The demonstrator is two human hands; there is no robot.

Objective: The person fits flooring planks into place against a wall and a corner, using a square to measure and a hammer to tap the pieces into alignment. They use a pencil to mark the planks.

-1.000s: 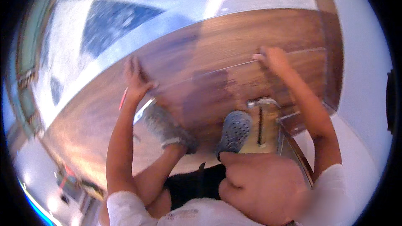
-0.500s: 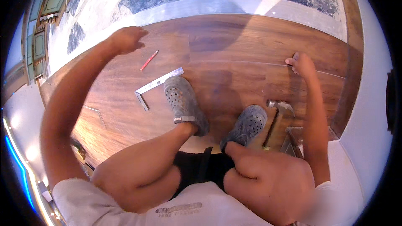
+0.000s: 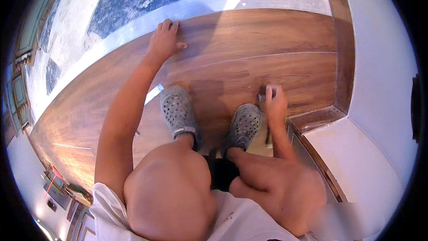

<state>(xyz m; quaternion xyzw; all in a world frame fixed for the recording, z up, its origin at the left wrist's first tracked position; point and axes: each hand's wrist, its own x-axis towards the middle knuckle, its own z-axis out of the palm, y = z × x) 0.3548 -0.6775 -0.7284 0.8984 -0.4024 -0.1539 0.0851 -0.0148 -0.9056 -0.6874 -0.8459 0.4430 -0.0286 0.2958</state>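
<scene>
Brown wood-look flooring planks (image 3: pixel 285 31) lie under and ahead of me. At their far edge my left hand (image 3: pixel 165 41) rests with its fingers apart and the thumb out to the side. It holds nothing. Beside my right shoe, my right hand (image 3: pixel 276 100) has its fingers closed over the head of a hammer (image 3: pixel 261 97); the handle runs back toward me, partly behind my forearm. A metal try square (image 3: pixel 154 93) lies by my left shoe, largely hidden by my left arm. The red pencil is out of sight.
Grey perforated clogs (image 3: pixel 177 109) are on my feet, standing on the planks. A brown wooden trim (image 3: pixel 344 53) and a white wall (image 3: pixel 379 62) bound the right side. Beyond the planks lies a white floor with dark patches (image 3: pixel 129 6).
My view has shifted to the right. My right hand has come back from the plank seam to the hammer head. My left hand has moved right along the far plank edge.
</scene>
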